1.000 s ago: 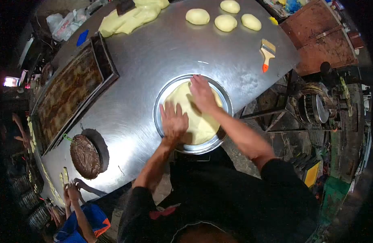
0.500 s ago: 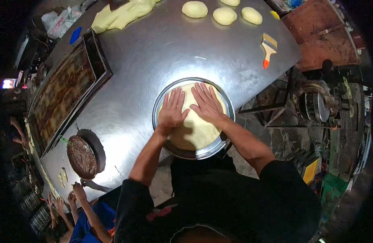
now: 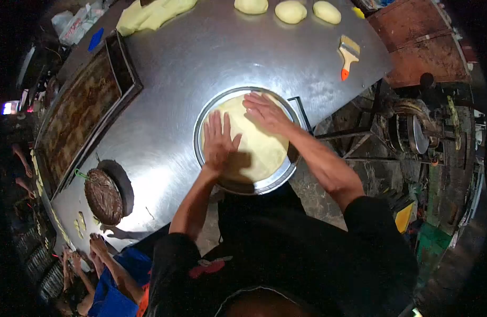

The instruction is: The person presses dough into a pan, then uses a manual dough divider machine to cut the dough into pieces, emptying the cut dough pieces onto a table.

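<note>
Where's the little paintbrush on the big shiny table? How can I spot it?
Look at the big steel table. Near its far right corner, just this side of the three round dough balls, lies the brush. Nothing else there has pale bristles and a wooden handle ending in a bright orange tip.

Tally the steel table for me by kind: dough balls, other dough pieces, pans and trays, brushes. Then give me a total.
dough balls: 3
flattened dough sheet: 1
large dough mass: 1
round steel pan: 1
dark round pan: 1
rectangular tray: 1
pastry brush: 1
Total: 9
</note>
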A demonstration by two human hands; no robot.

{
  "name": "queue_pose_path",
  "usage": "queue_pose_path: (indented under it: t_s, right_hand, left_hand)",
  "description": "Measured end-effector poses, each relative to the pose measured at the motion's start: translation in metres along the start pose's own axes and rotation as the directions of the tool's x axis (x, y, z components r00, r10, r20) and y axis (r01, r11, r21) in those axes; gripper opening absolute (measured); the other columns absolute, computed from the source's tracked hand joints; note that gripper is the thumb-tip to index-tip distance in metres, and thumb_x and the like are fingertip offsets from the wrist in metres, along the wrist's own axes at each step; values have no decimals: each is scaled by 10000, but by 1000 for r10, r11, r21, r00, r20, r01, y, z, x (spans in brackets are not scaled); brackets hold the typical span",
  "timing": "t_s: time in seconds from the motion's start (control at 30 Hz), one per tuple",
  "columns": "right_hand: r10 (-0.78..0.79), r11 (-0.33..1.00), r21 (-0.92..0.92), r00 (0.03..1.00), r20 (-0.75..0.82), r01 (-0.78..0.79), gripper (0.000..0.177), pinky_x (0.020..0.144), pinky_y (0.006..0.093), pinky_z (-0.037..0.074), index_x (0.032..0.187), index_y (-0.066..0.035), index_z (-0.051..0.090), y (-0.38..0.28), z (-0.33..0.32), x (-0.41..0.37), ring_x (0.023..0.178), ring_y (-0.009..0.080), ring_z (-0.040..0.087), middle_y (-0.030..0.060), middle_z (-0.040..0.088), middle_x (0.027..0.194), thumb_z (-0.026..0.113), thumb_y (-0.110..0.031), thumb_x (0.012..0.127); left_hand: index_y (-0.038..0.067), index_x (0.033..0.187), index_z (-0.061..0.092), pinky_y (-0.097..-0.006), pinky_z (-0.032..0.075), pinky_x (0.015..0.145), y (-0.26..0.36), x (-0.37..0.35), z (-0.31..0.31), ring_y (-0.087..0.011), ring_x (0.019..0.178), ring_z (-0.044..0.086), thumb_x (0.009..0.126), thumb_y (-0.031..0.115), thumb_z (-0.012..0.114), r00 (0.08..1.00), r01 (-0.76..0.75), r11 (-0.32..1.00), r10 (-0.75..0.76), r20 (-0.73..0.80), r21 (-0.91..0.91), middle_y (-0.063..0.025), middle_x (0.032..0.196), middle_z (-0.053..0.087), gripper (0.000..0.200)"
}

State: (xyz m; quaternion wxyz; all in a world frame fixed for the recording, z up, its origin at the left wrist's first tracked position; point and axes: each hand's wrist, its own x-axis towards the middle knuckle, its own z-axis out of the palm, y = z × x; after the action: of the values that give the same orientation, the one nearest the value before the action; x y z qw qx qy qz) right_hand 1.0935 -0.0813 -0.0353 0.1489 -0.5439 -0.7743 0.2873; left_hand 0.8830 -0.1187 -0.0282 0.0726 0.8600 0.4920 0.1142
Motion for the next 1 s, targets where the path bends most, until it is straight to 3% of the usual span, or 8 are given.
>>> queue_pose_path:
  t_s: [0.1,0.23,0.3,0.37,0.57,0.7,0.83,1.0]
  right_hand:
    - [202,967,-105,953,-226,-230,602,1162,495,110,1405,37,342,-41,18,-13,1424,354,182,224,269,1502,380,-390,983]
    - [56,947,-298,976,-211,-119,633,1165,486,96,1416,-2,348,-1,23,-25,1428,345,175,205,250,1517,424,-439,964]
    - [-107,990,-102,992,-64,100,569,1165,467,121,1389,-30,403,6,6,-11,1423,318,205,172,277,1514,427,-413,968]
    - [101,978,182,994,35,-106,536,1158,471,153,1369,-7,411,-10,-15,-5,1415,321,222,181,284,1507,392,-376,981]
    - [-92,938,-342,991,-102,52,629,1166,481,94,1421,-15,340,6,17,-27,1433,320,172,170,236,1531,400,-440,962]
    - [84,987,124,988,129,-100,526,1171,471,126,1373,-19,414,-25,-30,1,1428,323,193,180,266,1515,343,-370,988]
    - [35,947,-319,999,-37,-45,651,1177,453,75,1463,-23,256,-10,17,-29,1449,314,104,183,128,1557,375,-436,974]
    - [-145,989,-6,981,126,147,489,1168,452,143,1385,-65,427,5,-16,14,1414,297,238,142,338,1491,336,-363,1008]
  left_hand:
    - [-74,1383,358,-541,265,1091,-3,14,7,-420,1336,345,909,378,541,998,43,996,-46,37,82,-291,1434,342,680]
    - [-68,1398,332,-547,231,1107,-16,21,18,-415,1364,293,917,400,524,983,-181,983,181,-24,-4,-279,1451,322,698]
    - [-66,1399,333,-537,221,1115,-4,4,11,-412,1370,283,917,413,519,999,28,1000,-28,-32,4,-277,1453,322,704]
    - [-66,1393,340,-545,208,1119,-3,-4,10,-416,1381,261,899,414,550,971,195,978,-203,124,73,-287,1464,291,720]
    - [-57,1411,311,-532,196,1126,-17,29,16,-426,1377,260,907,412,539,986,-166,984,167,8,-56,-289,1466,283,725]
    - [-60,1407,321,-530,205,1123,0,-2,14,-430,1380,253,907,407,540,970,226,973,-230,83,56,-289,1470,281,719]
    - [-80,1386,346,-520,222,1120,-12,27,8,-394,1382,274,892,381,564,981,-196,980,196,-10,23,-276,1466,302,710]
    - [-16,1413,347,-526,242,1113,9,-4,10,-398,1368,302,880,338,580,977,205,978,-206,46,35,-261,1465,318,682]
